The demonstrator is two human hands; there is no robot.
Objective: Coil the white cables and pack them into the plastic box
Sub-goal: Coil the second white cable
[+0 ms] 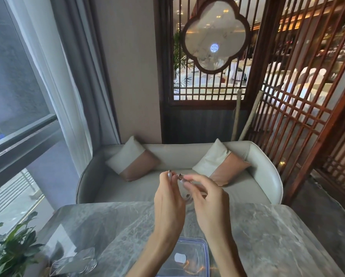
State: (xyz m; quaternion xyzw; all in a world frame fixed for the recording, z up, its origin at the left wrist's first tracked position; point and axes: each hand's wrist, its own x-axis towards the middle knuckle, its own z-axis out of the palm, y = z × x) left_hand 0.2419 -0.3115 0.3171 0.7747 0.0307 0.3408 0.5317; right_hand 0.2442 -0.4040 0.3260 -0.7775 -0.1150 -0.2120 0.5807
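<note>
White cable (182,188) held looped, plugs up
Pinched at plug ends by left hand (167,200) and right hand (209,198), 12 o'clock from plastic box (197,252).

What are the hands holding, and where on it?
A white cable: left hand pinches it near one plug end, right hand near the other; loop hangs between.

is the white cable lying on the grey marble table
No, the left hand and right hand both pinch the white cable, holding it up above the grey marble table.
</note>
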